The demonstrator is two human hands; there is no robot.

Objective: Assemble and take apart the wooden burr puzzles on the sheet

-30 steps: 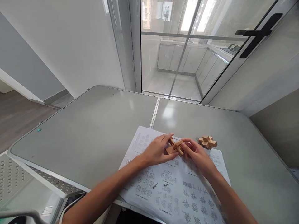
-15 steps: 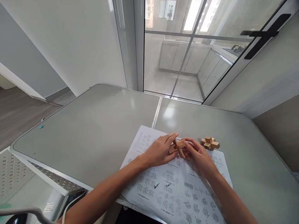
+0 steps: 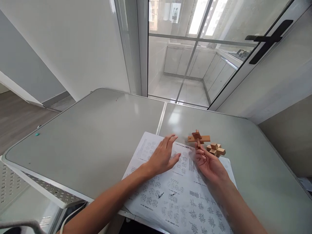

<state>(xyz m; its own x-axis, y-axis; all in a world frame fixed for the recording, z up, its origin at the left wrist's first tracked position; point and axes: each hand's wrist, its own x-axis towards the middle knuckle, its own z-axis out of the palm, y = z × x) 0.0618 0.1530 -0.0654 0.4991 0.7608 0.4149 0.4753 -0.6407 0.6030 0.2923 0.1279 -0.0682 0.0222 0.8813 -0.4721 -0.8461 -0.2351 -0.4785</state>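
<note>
My right hand (image 3: 211, 164) pinches one arm of a cross-shaped wooden interlocking puzzle (image 3: 204, 138) and holds it up above the far edge of the paper. The puzzle is made of flat reddish-brown bars passing through each other. My left hand (image 3: 162, 156) is open over the sheet, thumb and fingers spread, holding nothing. Beneath both hands lies a large printed sheet (image 3: 175, 208) with rows of small puzzle diagrams. A second, paler wooden burr puzzle (image 3: 215, 149) rests on the table just right of the held one, by the sheet's top right corner.
The grey table (image 3: 97, 136) has a metal seam and rounded corners. Behind it stands a glass door (image 3: 180, 65) with a black handle (image 3: 269, 40). A small teal bit (image 3: 37, 134) lies near the left edge. A perforated white panel (image 3: 53, 191) is below the table at left.
My left hand has let go of the cross-shaped puzzle and opened. My right hand alone now holds it, raised farther from me and turned. The view has shifted slightly.
</note>
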